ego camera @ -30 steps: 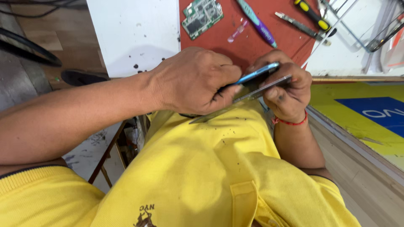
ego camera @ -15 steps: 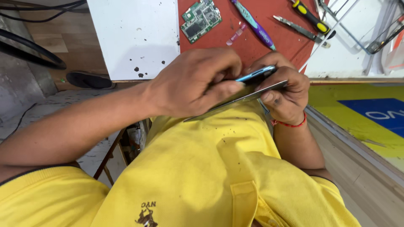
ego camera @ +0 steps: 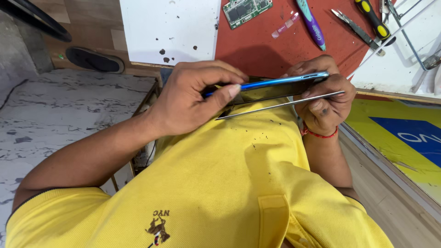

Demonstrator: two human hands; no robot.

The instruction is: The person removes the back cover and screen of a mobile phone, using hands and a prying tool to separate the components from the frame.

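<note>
The left hand (ego camera: 193,101) is closed in a pinch on the near end of a slim blue-edged smartphone (ego camera: 275,87), thumb pressed along its side, while the right hand (ego camera: 324,98) is curled around the far end, gripping it from below. The phone is held edge-up in the air, just above a yellow polo shirt (ego camera: 220,183) and in front of a round red table mat (ego camera: 280,41). A thin grey panel (ego camera: 280,104) is seen parted from the phone's body along the lower side, wider at the left than at the right.

The separation appears best done slowly: the gap should be widened evenly along the edge, the panel kept from bending, and the body steadied by the right hand so that no sudden twist is given.

On the table, a white sheet with dark spots (ego camera: 170,27), a purple tube (ego camera: 310,25), a green circuit board (ego camera: 245,10) and a yellow-handled screwdriver (ego camera: 373,20) are laid well apart from the hands.
</note>
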